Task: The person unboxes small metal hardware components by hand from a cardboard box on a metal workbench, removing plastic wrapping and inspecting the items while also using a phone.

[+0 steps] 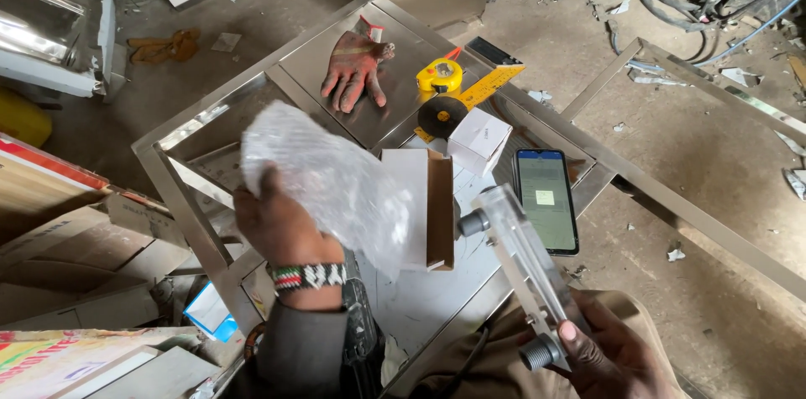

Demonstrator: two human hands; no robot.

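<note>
My left hand [281, 227], with a beaded band at the wrist, grips a sheet of clear bubble wrap [323, 177] held up over the steel frame. My right hand [609, 357] holds a long clear plastic flow meter tube [520, 260] with grey threaded fittings at both ends, tilted toward the lower right. An open white and brown cardboard box [428, 202] lies just beyond the bubble wrap, between my hands.
On the steel frame table [180, 198] lie a red work glove [353, 72], a yellow tape measure [439, 76], a dark cutting disc [442, 116], a small white box [478, 140], a yellow square ruler [491, 84] and a lit phone [546, 200]. Cardboard and steel parts lie around on the dusty floor.
</note>
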